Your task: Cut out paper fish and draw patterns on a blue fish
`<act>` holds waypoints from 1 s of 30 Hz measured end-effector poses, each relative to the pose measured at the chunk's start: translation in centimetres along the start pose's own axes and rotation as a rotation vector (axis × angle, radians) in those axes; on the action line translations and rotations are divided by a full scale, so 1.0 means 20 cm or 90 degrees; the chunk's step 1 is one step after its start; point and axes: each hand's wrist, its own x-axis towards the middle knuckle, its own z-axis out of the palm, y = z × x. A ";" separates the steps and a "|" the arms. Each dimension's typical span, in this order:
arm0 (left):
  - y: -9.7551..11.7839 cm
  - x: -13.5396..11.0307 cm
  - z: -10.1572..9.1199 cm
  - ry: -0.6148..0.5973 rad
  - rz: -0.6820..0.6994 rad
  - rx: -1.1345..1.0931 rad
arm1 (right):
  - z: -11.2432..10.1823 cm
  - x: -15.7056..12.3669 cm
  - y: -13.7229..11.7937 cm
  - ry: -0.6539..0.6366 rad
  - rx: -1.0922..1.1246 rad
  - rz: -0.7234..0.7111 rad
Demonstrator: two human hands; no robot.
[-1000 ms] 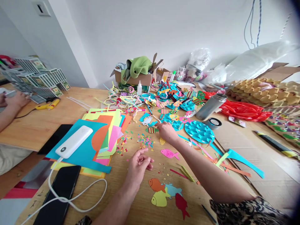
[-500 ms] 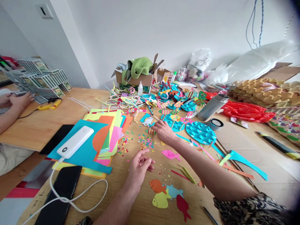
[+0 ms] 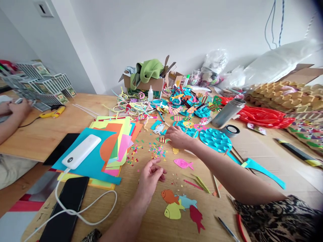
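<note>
My right hand reaches over the middle of the table, fingers bent down and close together. Its fingertips are beside a red-and-yellow striped paper fish; whatever they pinch is hidden. A grey-white paper fish lies just beyond. My left hand is nearer to me, palm turned inward, fingers loosely curled and apart with nothing in them. Between the hands are small paper scraps and a pink fish. Closer in lie orange, yellow, light blue and red paper fish.
Coloured paper sheets carry a white power bank; a black phone and cable lie nearby. Blue egg-tray discs, a metal flask and a utility knife are rightward. Another person's hands are far left.
My right hand has shifted slightly right, off the striped fish. Several coloured strips beside my right forearm no longer show; a thin stick and a red handle now do. My left hand stays put.
</note>
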 end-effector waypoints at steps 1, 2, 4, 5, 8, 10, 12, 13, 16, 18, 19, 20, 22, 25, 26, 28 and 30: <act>0.00 0.00 0.00 0.000 0.000 -0.001 | -0.01 0.00 0.00 0.000 0.014 0.004; 0.00 0.00 0.00 0.002 0.000 -0.002 | -0.02 -0.01 0.01 0.004 0.026 0.010; 0.01 0.00 0.01 0.012 0.000 -0.007 | -0.04 -0.01 0.01 0.024 0.047 0.026; 0.01 0.00 0.01 0.023 0.002 -0.011 | -0.04 -0.02 0.01 0.042 0.060 0.035; 0.01 0.00 0.00 0.088 0.028 -0.028 | -0.05 -0.03 -0.03 0.139 0.141 0.055; 0.02 0.01 -0.01 0.146 0.064 -0.054 | -0.04 -0.06 -0.09 0.224 0.244 0.065; 0.03 0.01 -0.03 0.201 0.105 -0.093 | -0.02 -0.10 -0.17 0.281 0.373 0.080; 0.04 0.01 -0.04 0.226 0.122 -0.113 | 0.00 -0.12 -0.22 0.290 0.435 0.100; 0.07 0.01 -0.07 0.260 0.143 -0.147 | 0.08 -0.18 -0.36 0.259 0.529 0.125; 0.07 0.01 -0.07 0.255 0.139 -0.154 | 0.16 -0.20 -0.43 0.242 0.519 0.120; 0.08 0.01 -0.07 0.251 0.136 -0.156 | 0.20 -0.20 -0.46 0.242 0.505 0.122; 0.08 0.01 -0.06 0.244 0.132 -0.157 | 0.24 -0.20 -0.48 0.246 0.487 0.131; 0.07 0.01 -0.06 0.231 0.127 -0.159 | 0.32 -0.18 -0.52 0.250 0.451 0.149; 0.07 0.01 -0.05 0.215 0.129 -0.161 | 0.38 -0.14 -0.57 0.239 0.424 0.157; 0.08 0.01 -0.05 0.210 0.130 -0.162 | 0.39 -0.12 -0.59 0.233 0.424 0.149; 0.08 0.01 -0.04 0.203 0.136 -0.164 | 0.39 -0.10 -0.62 0.222 0.437 0.117; 0.09 0.01 -0.04 0.200 0.142 -0.166 | 0.38 -0.09 -0.63 0.224 0.455 0.078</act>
